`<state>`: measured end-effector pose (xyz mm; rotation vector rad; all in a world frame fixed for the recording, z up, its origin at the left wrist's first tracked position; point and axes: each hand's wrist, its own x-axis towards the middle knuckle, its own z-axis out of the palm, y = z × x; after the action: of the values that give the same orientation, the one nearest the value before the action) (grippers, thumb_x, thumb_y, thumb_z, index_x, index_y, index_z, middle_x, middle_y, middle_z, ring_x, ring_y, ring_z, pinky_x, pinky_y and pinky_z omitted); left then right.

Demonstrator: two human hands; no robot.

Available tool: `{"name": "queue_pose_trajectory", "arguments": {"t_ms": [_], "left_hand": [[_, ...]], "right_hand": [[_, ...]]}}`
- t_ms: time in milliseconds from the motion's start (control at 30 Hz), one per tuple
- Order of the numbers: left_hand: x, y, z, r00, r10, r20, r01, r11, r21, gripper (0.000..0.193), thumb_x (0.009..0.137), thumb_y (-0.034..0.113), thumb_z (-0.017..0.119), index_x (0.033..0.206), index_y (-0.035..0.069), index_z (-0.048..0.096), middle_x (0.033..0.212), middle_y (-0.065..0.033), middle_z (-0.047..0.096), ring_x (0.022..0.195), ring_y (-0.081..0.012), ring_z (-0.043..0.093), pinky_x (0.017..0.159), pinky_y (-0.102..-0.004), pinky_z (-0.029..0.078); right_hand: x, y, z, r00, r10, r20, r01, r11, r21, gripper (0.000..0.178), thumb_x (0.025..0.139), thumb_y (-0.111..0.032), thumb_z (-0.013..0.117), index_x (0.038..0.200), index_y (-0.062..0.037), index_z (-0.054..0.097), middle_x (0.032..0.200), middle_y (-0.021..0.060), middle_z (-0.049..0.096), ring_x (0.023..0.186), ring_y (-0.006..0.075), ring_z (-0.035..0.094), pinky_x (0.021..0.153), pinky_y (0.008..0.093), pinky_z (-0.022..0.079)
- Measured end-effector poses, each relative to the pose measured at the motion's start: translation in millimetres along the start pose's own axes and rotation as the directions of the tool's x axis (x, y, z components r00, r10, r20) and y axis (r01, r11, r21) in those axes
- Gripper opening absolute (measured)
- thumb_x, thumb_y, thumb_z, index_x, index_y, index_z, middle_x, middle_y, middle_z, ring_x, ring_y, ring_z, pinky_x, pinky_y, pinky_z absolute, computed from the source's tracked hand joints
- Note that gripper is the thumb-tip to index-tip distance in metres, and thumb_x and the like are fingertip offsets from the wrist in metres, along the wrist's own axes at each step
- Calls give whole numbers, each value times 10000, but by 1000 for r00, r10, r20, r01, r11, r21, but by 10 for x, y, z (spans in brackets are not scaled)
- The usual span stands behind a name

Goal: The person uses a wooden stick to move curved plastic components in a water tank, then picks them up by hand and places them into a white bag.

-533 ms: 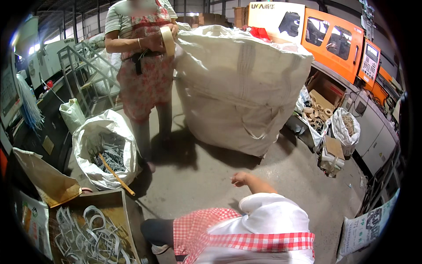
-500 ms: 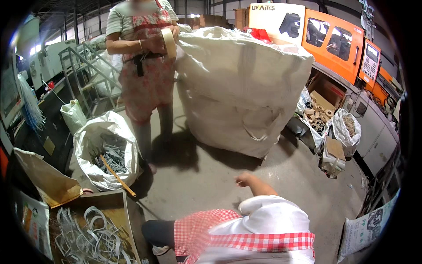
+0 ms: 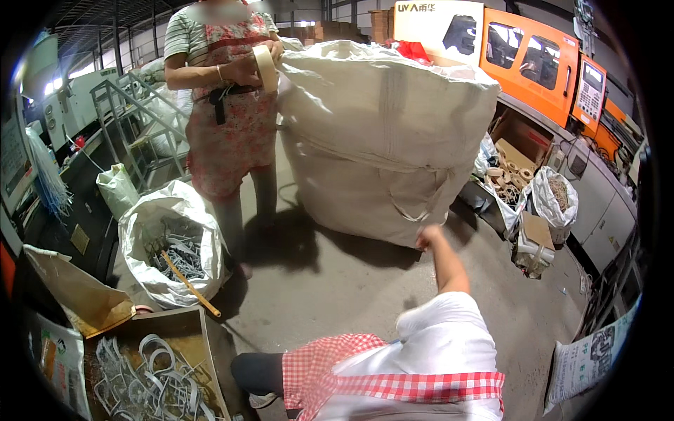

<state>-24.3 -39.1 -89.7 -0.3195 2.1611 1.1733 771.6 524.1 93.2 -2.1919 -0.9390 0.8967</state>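
Note:
My right hand [image 3: 426,237] reaches forward from the white sleeve, in front of the lower near corner of a large off-white bulk bag [image 3: 351,133]. Its fingers look bent, but they are small and blurred, and whether they touch the bag cannot be made out. A fabric loop [image 3: 411,215] hangs on the bag just above the hand. My left hand is out of view. Behind the bag's left side stands a person in a red-patterned apron [image 3: 228,151], with a cream-coloured ring like a tape roll [image 3: 265,68] at their hands.
At left, a white sack [image 3: 137,263] holds grey plastic scraps, with a wooden stick [image 3: 189,284] leaning on it. Nearer is a box [image 3: 206,337] of pale curled strips. An orange machine [image 3: 533,63] stands at right, above a carton of rings [image 3: 507,175] and a small white sack [image 3: 558,196].
My right arm has stretched farther forward and to the right, bringing the hand up to the bulk bag's lower corner. The other person stays in nearly the same pose.

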Motion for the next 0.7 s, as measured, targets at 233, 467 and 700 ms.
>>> {"name": "queue_pose_trajectory", "arguments": {"t_ms": [233,467,700], "left_hand": [[291,-122,-5,998,46,-35,-46,999,16,318,794,158,561,1061,-13,539,881,-140,580,715,-240,557,555,-358,472],[490,-256,-12,994,102,-46,-101,995,24,314,811,179,544,1063,-10,542,889,-133,579,736,-238,552,581,-356,468],[632,-377,-34,988,144,-59,-143,989,27,314,828,199,527,1065,-6,546,896,-125,579,756,-236,547,607,-354,465]], "right_hand": [[-889,81,1203,858,93,506,-10,987,-163,270,841,-221,593,1006,-9,572,921,100,607,728,226,641,609,342,509],[-838,173,1524,819,4,573,144,967,-212,272,814,-180,625,1026,-28,547,812,93,609,681,216,632,523,313,486],[-938,406,1790,764,20,645,328,849,-414,492,765,-248,674,1173,-35,499,817,76,624,654,189,630,521,296,487]]}}
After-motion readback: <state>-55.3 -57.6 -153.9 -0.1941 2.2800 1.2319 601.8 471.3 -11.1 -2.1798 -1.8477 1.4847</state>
